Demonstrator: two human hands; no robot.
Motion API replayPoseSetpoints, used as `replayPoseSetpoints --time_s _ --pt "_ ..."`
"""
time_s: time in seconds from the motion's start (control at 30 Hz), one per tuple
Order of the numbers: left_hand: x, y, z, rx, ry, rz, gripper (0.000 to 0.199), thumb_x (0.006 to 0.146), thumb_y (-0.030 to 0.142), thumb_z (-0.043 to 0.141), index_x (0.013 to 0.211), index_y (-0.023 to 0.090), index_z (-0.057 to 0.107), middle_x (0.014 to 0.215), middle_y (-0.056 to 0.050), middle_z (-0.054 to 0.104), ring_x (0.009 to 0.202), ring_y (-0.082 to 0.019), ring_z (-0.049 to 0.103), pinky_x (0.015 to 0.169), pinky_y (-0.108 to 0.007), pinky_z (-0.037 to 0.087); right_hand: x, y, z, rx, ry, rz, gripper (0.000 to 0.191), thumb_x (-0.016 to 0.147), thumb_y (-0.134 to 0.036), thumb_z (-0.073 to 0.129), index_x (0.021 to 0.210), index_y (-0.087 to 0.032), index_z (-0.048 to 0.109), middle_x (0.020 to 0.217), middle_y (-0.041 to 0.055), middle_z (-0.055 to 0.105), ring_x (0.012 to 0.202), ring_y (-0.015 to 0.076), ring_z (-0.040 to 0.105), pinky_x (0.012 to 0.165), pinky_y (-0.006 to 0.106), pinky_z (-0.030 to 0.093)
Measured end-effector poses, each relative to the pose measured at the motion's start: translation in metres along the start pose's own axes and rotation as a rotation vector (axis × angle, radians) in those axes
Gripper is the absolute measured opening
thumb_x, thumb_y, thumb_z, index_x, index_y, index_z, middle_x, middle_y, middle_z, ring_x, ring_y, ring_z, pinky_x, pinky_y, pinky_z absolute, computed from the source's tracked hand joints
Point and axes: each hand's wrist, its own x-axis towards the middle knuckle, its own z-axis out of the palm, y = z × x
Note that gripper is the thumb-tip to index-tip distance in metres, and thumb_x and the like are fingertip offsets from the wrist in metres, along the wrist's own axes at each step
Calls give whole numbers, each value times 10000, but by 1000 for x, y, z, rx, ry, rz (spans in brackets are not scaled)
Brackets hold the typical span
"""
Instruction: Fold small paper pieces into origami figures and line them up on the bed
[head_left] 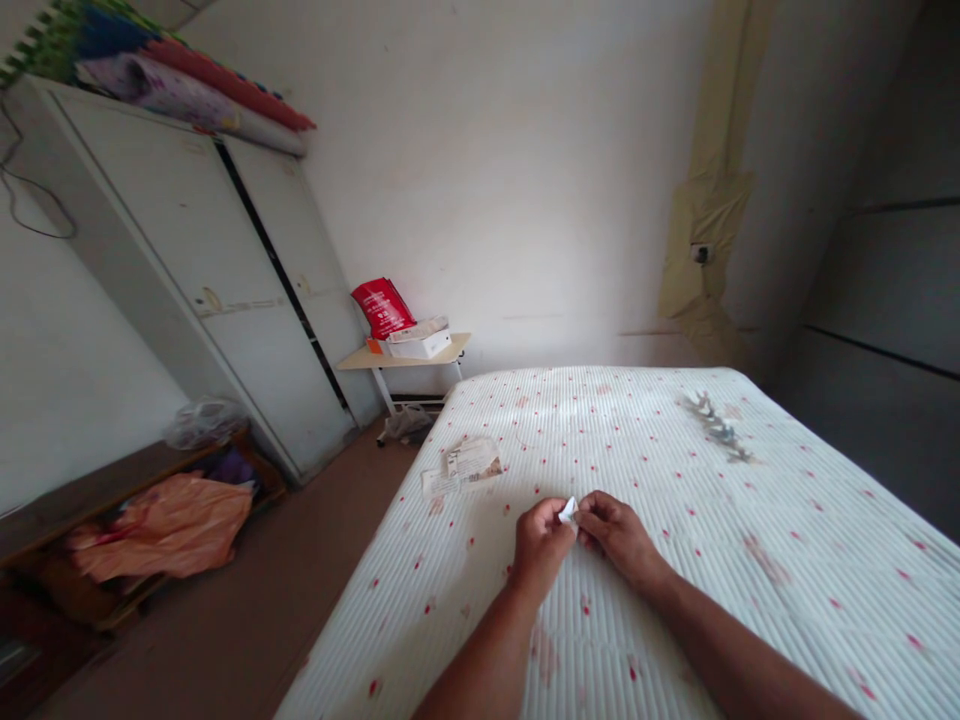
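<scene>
Over the middle of the bed (pixel 592 420), both of my hands meet at a small folded piece of paper (pixel 568 509), pale with a pointed top. My left hand (pixel 540 538) is closed, pinching its left side between thumb and fingers. From the other side, my right hand (pixel 616 532) grips its lower right edge with thumb and fingertips. My fingers cover part of the paper. Printed paper sheets (pixel 469 465) lie flat on the bed, ahead and to the left. Farther off to the right is a row of small grey-white folded shapes (pixel 716 428), their exact form too blurred to tell.
Beyond the bed's far left corner stands a small table (pixel 356 358) bearing a red bag (pixel 382 308) and a white box (pixel 424 345). A grey cabinet (pixel 195 270) with rolled mats (pixel 187 95) on top is at left. Orange cloth (pixel 169 525) hangs from a low wooden shelf (pixel 82 480).
</scene>
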Motion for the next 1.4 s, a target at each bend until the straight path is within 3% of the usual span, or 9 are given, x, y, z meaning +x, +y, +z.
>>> replayPoseSetpoints --time_s 0.2,0.27,0.4,0.6,0.9,1.1,1.23,1.4 --pt "17 -16 -1 65 42 11 160 612 145 518 730 121 623 595 13 553 548 -96 455 502 -186 330 11 -2 -1 -15 -63 9 229 722 -412 559 667 -198 499 493 -54 491 398 80 371 390 205 261" --pt "22 -19 -3 102 38 7 182 601 140 520 741 124 634 595 17 554 549 -94 452 501 -183 322 17 2 -3 -46 -63 -47 196 722 -381 564 684 -193 523 507 -54 492 424 83 385 417 207 283" --pt "31 -20 -4 132 10 -17 243 562 111 505 752 127 657 578 27 549 535 -89 438 491 -181 305 25 8 -8 -179 -30 -193 176 720 -342 570 654 -179 572 588 -28 534 574 122 478 559 234 368" --pt "37 -20 3 55 -22 -58 242 518 97 493 691 115 661 513 35 514 497 -82 409 476 -187 291 25 9 -9 -278 93 -260 266 786 -392 488 636 -184 557 595 -13 525 599 139 483 575 241 373" --pt "32 -17 -1 -100 -12 -99 230 542 149 549 749 111 644 560 27 526 516 -81 429 490 -187 309 21 6 -8 -146 -41 -227 225 767 -406 540 750 -187 588 658 -8 558 626 135 500 592 241 393" --pt "28 -23 3 28 -51 -8 305 580 112 542 866 133 646 691 6 609 631 -113 514 567 -191 380 21 7 -8 -89 -36 -185 265 729 -435 581 721 -171 604 674 8 590 634 142 512 610 256 401" --pt "24 -26 4 113 8 52 477 583 68 540 1048 166 589 854 -14 642 740 -129 553 646 -197 411 20 5 -7 -82 -22 -172 268 729 -435 575 699 -170 596 673 13 596 640 147 517 611 259 395" --pt "21 -24 2 105 23 3 316 619 102 548 930 150 580 649 23 592 607 -104 526 551 -176 374 18 5 -5 -179 57 -189 245 739 -419 558 672 -184 569 614 -13 548 592 136 485 566 246 373"
